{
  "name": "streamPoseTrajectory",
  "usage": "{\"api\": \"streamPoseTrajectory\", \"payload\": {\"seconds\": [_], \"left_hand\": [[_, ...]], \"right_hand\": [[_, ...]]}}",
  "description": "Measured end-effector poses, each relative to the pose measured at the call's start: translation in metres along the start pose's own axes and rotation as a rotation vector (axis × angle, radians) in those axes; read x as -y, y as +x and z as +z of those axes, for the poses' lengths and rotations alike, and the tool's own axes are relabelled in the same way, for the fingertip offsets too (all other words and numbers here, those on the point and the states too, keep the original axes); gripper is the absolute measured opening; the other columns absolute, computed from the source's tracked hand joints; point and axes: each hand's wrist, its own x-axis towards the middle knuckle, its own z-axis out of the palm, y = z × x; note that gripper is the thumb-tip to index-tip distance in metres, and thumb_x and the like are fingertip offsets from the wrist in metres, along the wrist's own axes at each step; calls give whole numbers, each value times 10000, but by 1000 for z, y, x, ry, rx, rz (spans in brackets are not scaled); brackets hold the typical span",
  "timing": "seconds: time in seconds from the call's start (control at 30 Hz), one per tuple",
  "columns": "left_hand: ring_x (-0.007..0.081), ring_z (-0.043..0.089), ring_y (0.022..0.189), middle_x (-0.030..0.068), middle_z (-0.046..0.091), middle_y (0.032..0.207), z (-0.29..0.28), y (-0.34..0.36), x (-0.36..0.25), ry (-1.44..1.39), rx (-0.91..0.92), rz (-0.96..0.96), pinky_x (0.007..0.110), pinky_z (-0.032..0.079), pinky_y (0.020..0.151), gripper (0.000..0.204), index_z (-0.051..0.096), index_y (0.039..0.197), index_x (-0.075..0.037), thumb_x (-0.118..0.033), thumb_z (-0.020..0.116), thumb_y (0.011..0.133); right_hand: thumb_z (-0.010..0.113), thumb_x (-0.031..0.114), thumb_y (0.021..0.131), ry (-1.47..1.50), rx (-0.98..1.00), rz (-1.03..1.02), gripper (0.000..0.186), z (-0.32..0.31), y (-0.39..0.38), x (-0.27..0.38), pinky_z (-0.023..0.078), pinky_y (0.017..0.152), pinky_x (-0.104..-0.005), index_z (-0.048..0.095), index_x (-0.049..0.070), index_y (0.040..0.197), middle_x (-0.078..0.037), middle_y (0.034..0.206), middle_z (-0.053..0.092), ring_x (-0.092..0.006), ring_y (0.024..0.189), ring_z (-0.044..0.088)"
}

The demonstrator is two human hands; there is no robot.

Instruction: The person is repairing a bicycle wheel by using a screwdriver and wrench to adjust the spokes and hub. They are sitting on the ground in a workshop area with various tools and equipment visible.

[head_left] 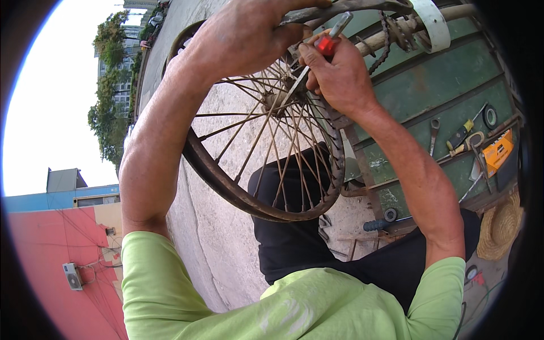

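Observation:
A spoked wheel (249, 207) with a rusty rim stands upright in front of me, its hub (274, 102) just below my hands. My left hand (249, 34) is closed at the top of the wheel, on a dark rubber tire (362, 7) that curves off to the right. Some of its fingertips are out of sight. In the closed fist of my right hand (340, 73) is a screwdriver (327, 45) with a red and clear handle. Its metal shaft slants down and left across the spokes near the hub; I cannot tell what the tip touches.
On the right is a green slatted cart bed (419, 85), bearing a wrench (434, 136), a yellow-and-black screwdriver (460, 134), a tape roll (489, 115) and an orange box (498, 152). A chain (385, 45) hangs by an axle. A straw hat (498, 226) lies lower right.

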Motion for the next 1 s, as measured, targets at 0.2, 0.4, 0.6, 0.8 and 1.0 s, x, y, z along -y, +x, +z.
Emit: {"api": "streamPoseTrajectory", "payload": {"seconds": [0.2,0.4,0.6,0.8,1.0], "left_hand": [[392,737,929,230,738,1079,-1,0,-6,-32,28,-69,454,575,808,467,626,1349,-22,26,669,887],[375,738,955,217,742,1091,-3,2,-11,25,50,-94,451,573,824,452,624,1353,-28,17,663,905],[378,721,1034,219,727,1157,-4,4,-17,-28,30,-142,451,564,855,453,618,1363,-38,11,665,915],[372,730,984,214,735,1115,2,1,1,-2,-32,3,442,568,834,453,616,1367,-42,4,665,920],[118,594,589,36,705,753,7,-6,4,255,-138,51,339,456,541,455,598,1469,-243,-261,677,1021]], "right_hand": [[655,271,1014,-30,-6,12,243,-2,1,4,518,546,-308,579,46,962,-23,684,623,-130,564,653],[657,276,996,-20,-6,3,250,-2,6,2,528,567,-345,574,45,948,-33,641,620,-158,564,674],[663,299,991,-96,16,5,256,-2,11,-1,532,643,-375,591,53,992,-46,649,644,-190,627,691],[666,322,986,-125,-4,-39,273,-1,11,-4,535,684,-389,601,59,1012,-57,656,661,-210,655,700],[657,327,994,-143,30,-8,279,-1,11,-4,545,695,-386,606,55,1026,-66,670,666,-206,676,707]]}}
